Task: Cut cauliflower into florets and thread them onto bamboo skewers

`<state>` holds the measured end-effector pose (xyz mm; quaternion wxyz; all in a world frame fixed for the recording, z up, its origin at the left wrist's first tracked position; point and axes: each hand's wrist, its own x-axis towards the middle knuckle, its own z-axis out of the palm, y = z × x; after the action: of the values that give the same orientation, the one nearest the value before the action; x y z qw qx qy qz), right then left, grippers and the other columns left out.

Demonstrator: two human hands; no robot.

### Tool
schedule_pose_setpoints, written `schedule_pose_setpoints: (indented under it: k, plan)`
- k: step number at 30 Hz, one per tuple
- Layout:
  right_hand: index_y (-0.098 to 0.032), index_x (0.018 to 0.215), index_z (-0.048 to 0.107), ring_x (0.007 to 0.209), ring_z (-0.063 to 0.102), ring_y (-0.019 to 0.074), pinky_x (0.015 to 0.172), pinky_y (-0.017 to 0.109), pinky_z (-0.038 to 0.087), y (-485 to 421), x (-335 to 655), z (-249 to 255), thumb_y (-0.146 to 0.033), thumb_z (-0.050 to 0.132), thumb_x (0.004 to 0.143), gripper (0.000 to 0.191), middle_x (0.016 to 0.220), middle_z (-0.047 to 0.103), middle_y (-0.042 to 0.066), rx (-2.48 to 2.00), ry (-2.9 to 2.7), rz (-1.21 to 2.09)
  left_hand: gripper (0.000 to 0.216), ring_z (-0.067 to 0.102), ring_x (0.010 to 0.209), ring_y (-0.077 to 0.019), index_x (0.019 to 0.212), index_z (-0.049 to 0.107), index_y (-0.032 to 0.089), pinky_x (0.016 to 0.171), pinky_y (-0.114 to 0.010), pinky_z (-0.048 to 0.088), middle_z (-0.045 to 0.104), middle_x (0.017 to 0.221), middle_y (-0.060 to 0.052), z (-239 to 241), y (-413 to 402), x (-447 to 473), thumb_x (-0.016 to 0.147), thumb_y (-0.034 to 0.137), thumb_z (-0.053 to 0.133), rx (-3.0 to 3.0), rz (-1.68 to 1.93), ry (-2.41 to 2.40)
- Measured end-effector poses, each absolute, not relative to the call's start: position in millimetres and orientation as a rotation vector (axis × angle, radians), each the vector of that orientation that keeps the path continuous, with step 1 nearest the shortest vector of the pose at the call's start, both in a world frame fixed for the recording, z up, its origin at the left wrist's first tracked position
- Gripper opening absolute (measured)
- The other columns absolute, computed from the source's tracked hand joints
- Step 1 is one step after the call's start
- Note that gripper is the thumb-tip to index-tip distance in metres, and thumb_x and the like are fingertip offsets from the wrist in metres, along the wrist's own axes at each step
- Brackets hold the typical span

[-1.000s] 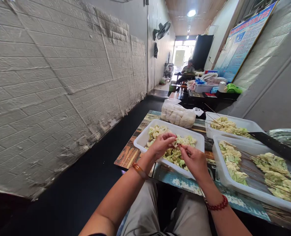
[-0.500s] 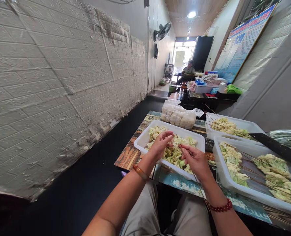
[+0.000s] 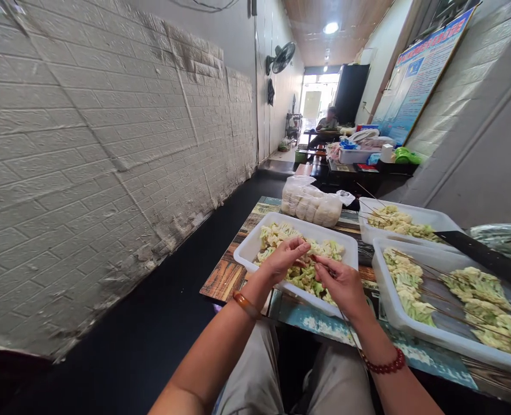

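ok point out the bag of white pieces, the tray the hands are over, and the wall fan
plastic bag of white pieces [image 3: 312,205], head view, middle of the bag
white tray of cauliflower [image 3: 247,249], head view, its left rim
wall fan [image 3: 283,56], head view, fan guard

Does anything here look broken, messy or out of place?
The white brick wall covering on the left is damaged: its panels are peeling and crumpled, worst along the bottom edge by the dark floor. On the table, nothing looks spilled. Both hands, left hand and right hand, work over the tray of cauliflower pieces.
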<state>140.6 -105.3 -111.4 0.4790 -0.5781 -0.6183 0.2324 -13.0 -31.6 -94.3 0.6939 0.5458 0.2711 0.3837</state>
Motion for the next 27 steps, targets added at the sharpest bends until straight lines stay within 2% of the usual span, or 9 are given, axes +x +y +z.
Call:
schedule_pose_setpoints:
  k: [5,10,21,27]
  plan:
    - [-0.017,0.103,0.073,0.06,0.065,0.0175,0.057,0.027,0.051,-105.9,140.7,-110.3,-0.038,0.053,0.085,0.034,0.068,0.07,0.004,-1.418,-1.555,0.476,0.038,0.054,0.062,-0.0089,0.073,0.054,0.015,0.063,-0.023,0.044,0.056,0.067,0.001,-95.1,-30.9,-12.2,0.063,0.044,0.077,1.208,0.787,0.618]
    - [-0.017,0.103,0.073,0.056,0.064,0.0166,0.05,0.025,0.049,-104.5,141.3,-112.5,-0.038,0.053,0.084,0.035,0.067,0.07,0.004,-1.407,-1.546,0.547,0.037,0.049,0.056,-0.0062,0.071,0.056,0.014,0.058,-0.02,0.038,0.055,0.062,0.003,-100.1,-27.3,-10.7,0.057,0.038,0.081,1.208,0.863,0.626]
    - [-0.016,0.102,0.074,0.053,0.061,0.0144,0.046,0.023,0.047,-105.4,142.6,-112.0,-0.042,0.056,0.083,0.037,0.064,0.068,0.003,-1.352,-1.502,0.653,0.033,0.059,0.066,-0.0121,0.077,0.055,0.015,0.063,-0.026,0.045,0.061,0.069,-0.002,-95.8,-25.4,-17.2,0.062,0.035,0.077,1.104,0.668,0.554]
    - [-0.015,0.101,0.074,0.052,0.06,0.0138,0.044,0.022,0.046,-104.5,144.6,-114.4,-0.042,0.057,0.081,0.037,0.066,0.068,0.004,-1.353,-1.488,0.673,0.034,0.051,0.052,-0.0069,0.079,0.056,0.015,0.05,-0.02,0.034,0.057,0.062,0.002,-96.6,-24.9,-16.5,0.059,0.03,0.079,1.108,0.674,0.587]
